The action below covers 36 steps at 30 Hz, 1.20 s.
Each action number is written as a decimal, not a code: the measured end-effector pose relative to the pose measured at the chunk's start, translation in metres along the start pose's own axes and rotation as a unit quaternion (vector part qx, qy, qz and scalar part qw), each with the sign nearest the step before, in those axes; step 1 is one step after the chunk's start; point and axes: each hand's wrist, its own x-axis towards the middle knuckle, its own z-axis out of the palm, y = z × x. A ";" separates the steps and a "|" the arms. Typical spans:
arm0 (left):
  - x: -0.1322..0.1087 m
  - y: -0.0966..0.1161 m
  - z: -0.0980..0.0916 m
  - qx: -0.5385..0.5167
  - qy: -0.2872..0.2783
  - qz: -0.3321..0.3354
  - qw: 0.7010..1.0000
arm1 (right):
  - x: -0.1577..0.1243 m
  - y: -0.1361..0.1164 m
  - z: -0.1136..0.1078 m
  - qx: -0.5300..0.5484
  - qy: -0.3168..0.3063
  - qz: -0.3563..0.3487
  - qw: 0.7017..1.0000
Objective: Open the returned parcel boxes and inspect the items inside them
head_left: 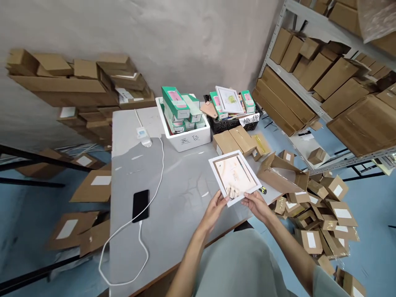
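Observation:
A white picture frame [234,175] with a pale peach print is held tilted above the right part of the grey table. My left hand [215,207] grips its lower left edge, thumb on the front. My right hand [256,203] holds the lower right edge in the same way, its fingers behind. Just past the frame lie closed brown boxes [232,141]. Right of it stands an open cardboard box [283,173], and a yellow and black cutter [262,190] shows near my right hand.
On the table are a white foam box [192,140] of green cartons, a black crate [230,123] with another frame, a phone [140,205], a white cable and a power strip [144,137]. Cardboard boxes fill the shelf [297,86] and lie on the floor.

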 end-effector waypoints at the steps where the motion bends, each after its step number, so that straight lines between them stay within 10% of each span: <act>1: 0.007 0.004 0.003 0.006 0.002 0.006 1.000 | 0.011 -0.012 -0.001 0.001 0.001 -0.016 1.000; 12: 0.144 0.053 0.056 0.035 0.118 0.083 0.989 | 0.216 -0.189 -0.021 0.004 -0.017 -0.111 0.994; 19: 0.268 0.125 0.072 0.061 0.169 0.200 0.963 | 0.363 -0.267 0.038 0.018 -0.017 -0.098 0.995; 25: 0.354 0.176 0.078 0.112 0.219 0.216 0.945 | 0.426 -0.287 0.082 -0.011 0.006 -0.034 0.999; 29: 0.355 0.160 0.086 0.124 0.196 0.205 0.951 | 0.436 -0.291 0.083 -0.074 0.015 0.011 0.997; 36: 0.286 0.072 0.076 0.118 0.198 0.121 0.965 | 0.412 -0.302 0.052 -0.225 0.018 0.055 0.973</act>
